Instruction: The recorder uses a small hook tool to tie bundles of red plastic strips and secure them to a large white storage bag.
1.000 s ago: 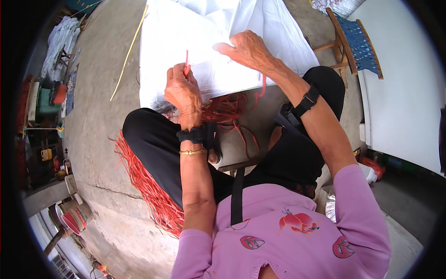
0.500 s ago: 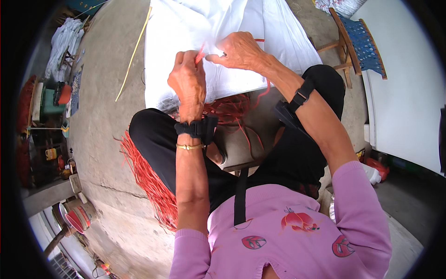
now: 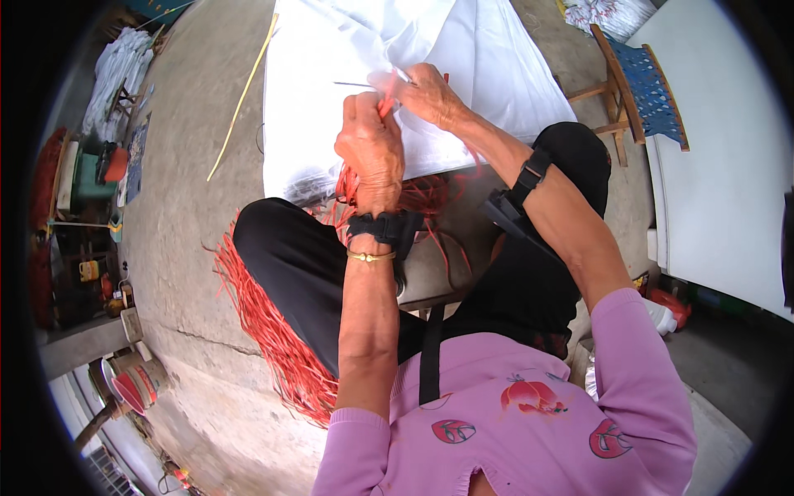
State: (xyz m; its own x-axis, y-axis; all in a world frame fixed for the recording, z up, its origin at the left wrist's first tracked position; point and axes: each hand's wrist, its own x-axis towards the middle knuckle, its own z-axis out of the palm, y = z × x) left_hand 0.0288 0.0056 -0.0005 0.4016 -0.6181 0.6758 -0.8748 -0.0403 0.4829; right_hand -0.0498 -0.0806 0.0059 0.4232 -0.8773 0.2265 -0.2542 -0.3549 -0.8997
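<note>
My left hand (image 3: 370, 145) is closed on a red plastic strip (image 3: 385, 106), which sticks up between thumb and fingers. Just to its right, my right hand (image 3: 428, 95) is pinched close to the strip, its fingertips blurred by motion. A thin grey needle-like rod (image 3: 353, 83) juts out leftward from the right fingertips. Both hands are over a white woven sheet (image 3: 318, 50) spread in front of my knees. Loose red strips (image 3: 426, 192) hang in a tangle below the sheet's near edge, between my legs.
A thick bundle of red strips (image 3: 273, 335) lies on the concrete floor by my left leg. A yellow strip (image 3: 244, 99) stretches along the floor left of the sheet. At the far right stands a wooden stool with a blue woven seat (image 3: 649, 87), beside a white panel (image 3: 719, 157).
My left hand has moved right and slightly down, with the red strip in it. The right hand has shifted a little, and the thin grey rod now shows to the left of its fingertips.
</note>
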